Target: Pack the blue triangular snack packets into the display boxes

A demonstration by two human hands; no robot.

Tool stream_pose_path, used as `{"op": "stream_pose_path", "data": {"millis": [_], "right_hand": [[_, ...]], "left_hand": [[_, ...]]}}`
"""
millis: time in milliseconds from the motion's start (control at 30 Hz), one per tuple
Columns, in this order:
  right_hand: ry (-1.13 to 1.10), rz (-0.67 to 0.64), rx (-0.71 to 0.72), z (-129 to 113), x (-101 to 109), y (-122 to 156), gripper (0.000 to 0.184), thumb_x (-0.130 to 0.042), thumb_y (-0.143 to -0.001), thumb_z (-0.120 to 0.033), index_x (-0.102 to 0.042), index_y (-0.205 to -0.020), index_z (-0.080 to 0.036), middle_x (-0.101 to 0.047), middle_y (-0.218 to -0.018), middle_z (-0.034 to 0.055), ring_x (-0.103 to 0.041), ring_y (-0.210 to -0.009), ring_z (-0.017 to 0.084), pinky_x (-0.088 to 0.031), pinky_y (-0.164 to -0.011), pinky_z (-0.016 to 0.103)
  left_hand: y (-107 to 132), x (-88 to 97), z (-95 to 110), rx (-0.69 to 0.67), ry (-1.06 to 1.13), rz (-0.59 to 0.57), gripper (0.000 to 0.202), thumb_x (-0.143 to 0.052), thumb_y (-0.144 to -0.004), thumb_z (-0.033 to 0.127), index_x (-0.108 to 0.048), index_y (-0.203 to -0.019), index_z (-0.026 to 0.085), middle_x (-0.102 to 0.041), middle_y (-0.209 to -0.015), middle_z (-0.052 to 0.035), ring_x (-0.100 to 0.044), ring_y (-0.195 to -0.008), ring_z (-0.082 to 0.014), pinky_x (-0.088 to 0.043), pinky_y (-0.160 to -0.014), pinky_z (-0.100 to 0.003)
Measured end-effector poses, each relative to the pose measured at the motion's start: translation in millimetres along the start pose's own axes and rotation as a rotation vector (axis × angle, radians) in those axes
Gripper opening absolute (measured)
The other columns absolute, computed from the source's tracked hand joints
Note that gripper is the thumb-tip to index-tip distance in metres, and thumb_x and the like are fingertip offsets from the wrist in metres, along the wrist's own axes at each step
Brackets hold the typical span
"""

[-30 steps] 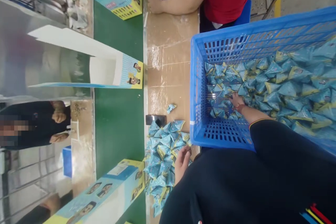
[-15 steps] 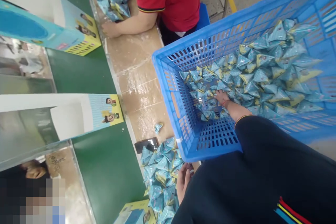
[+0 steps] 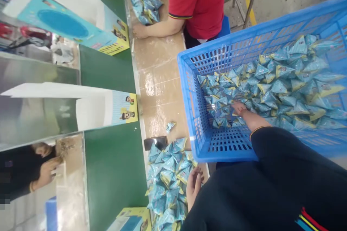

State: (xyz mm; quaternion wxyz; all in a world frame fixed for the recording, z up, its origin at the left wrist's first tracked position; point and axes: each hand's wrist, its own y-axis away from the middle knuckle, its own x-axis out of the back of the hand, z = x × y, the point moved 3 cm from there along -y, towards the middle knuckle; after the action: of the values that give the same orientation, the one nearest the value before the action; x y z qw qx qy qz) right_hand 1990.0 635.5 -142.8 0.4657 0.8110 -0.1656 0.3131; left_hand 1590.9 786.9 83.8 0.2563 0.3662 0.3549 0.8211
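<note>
My left hand [image 3: 193,186] is beside a pile of blue-and-yellow pyramid-shaped packets [image 3: 169,173] on the bench, close to the crate's near corner. Its fingers are loosely curled and apart, with nothing visible in them. Inside a blue plastic crate [image 3: 187,106], my right hand [image 3: 239,108] reaches down among many similar packets [image 3: 279,86]. Its fingertips are partly hidden and blurred there, so whether they grip a packet does not show. The packets lie heaped towards the right of the crate and thinner at its left end.
A dark phone [image 3: 155,143] and a single small packet [image 3: 170,127] lie on the brown bench top [image 3: 157,94]. Printed cartons [image 3: 123,110] stand on the green strip [image 3: 111,166]. A co-worker in a red shirt [image 3: 197,3] sits beyond, near another packet pile [image 3: 148,3].
The whole view has shifted, so the crate and bench appear farther right. My right hand remains low among the packets in the crate; my left hand stays beside the pile.
</note>
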Motion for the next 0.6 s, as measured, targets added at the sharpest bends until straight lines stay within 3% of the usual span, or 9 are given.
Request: {"op": "stream_pose_path", "data": {"millis": [100,233,333,400,433,500,600], "right_hand": [[0.019,0.032,0.048,-4.0,25.1,10.4,0.034,-0.075,-0.085,-0.039,-0.069,-0.105,-0.013,-0.065,-0.122,0.0136,-0.062,-0.110,0.026,-0.051,-0.097,0.044],[0.025,0.207,0.157,-23.9,96.9,20.9,0.044,-0.077,-0.079,-0.047,-0.068,-0.107,-0.014,-0.065,-0.118,0.0171,-0.062,-0.106,0.029,-0.049,-0.095,0.041],[-0.171,0.454,0.401,-63.6,164.2,59.8,0.048,-0.072,-0.079,-0.057,-0.066,-0.106,-0.018,-0.067,-0.113,0.0117,-0.061,-0.107,0.029,-0.048,-0.098,0.042],[-0.441,0.541,0.626,-102.2,194.7,102.6,0.049,-0.074,-0.077,-0.061,-0.065,-0.104,-0.021,-0.067,-0.107,0.0079,-0.063,-0.101,0.027,-0.050,-0.094,0.043],[-0.569,0.511,0.718,-123.9,201.4,124.7,0.049,-0.074,-0.076,-0.061,-0.065,-0.104,-0.022,-0.067,-0.105,0.0065,-0.064,-0.097,0.025,-0.052,-0.090,0.041],[-0.762,0.331,0.843,-169.3,197.5,163.5,0.047,-0.073,-0.079,-0.060,-0.061,-0.108,-0.025,-0.066,-0.103,0.0048,-0.065,-0.089,0.022,-0.055,-0.081,0.038],[-0.790,0.128,1.068,-231.5,164.5,202.6,0.048,-0.073,-0.079,-0.063,-0.060,-0.107,-0.027,-0.067,-0.101,0.0049,-0.067,-0.086,0.022,-0.057,-0.077,0.038]], "left_hand": [[4.5,-2.5,-5.0,-0.111,0.159,0.031,0.058,-0.073,-0.067,0.076,-0.071,-0.105,0.033,-0.072,-0.118,-0.0097,-0.067,-0.115,-0.0373,-0.055,-0.100,-0.047],[3.8,-2.6,-5.0,-0.169,0.334,0.050,0.055,-0.081,-0.067,0.066,-0.073,-0.104,0.027,-0.074,-0.115,-0.0101,-0.067,-0.115,-0.0344,-0.054,-0.100,-0.045],[3.2,-9.2,17.2,-0.243,0.548,0.051,0.052,-0.083,-0.068,0.059,-0.073,-0.103,0.022,-0.074,-0.110,-0.0102,-0.068,-0.108,-0.0290,-0.054,-0.097,-0.041],[7.5,-19.7,45.0,-0.304,0.730,-0.014,0.050,-0.083,-0.069,0.055,-0.072,-0.105,0.022,-0.073,-0.110,-0.0096,-0.068,-0.106,-0.0260,-0.055,-0.095,-0.040],[11.1,-26.4,61.4,-0.332,0.830,-0.085,0.050,-0.084,-0.069,0.053,-0.072,-0.107,0.023,-0.072,-0.113,-0.0093,-0.068,-0.107,-0.0261,-0.055,-0.096,-0.040],[19.3,-40.1,94.0,-0.380,1.036,-0.301,0.058,-0.085,-0.068,0.051,-0.068,-0.119,0.028,-0.066,-0.131,-0.0088,-0.063,-0.120,-0.0298,-0.051,-0.103,-0.048],[26.4,-52.7,121.7,-0.326,1.293,-0.580,0.075,-0.072,-0.075,0.068,-0.054,-0.140,0.034,-0.057,-0.147,-0.0093,-0.057,-0.130,-0.0387,-0.044,-0.106,-0.064]]}}
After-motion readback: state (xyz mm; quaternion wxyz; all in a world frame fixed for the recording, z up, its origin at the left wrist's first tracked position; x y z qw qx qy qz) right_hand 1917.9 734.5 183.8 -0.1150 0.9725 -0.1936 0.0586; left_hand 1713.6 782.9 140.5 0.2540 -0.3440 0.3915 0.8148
